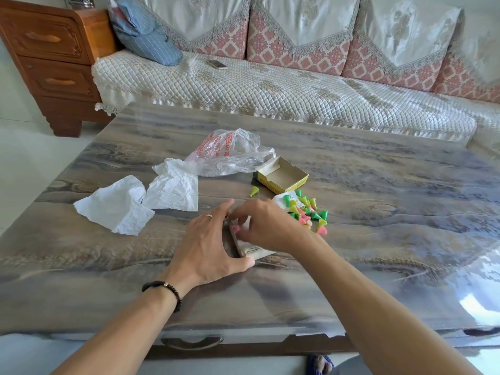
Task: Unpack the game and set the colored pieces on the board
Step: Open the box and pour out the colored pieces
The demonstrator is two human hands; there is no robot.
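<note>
Glossy wood-grain table [378,185]: left hand [208,247] spread, steadying folded board [243,246]; right hand [266,226] pinching pink piece [236,228]. Seat pieces upright.

We can't see most of the board [244,246], both hands cover it; right hand [266,228] fingertips motion-blurred, grip unclear. Box [282,175] print too small to read.

One head view, looking forward and down, close over the fingers [244,212]; table [378,185] beyond them, sofa [270,87] probably farthest.
</note>
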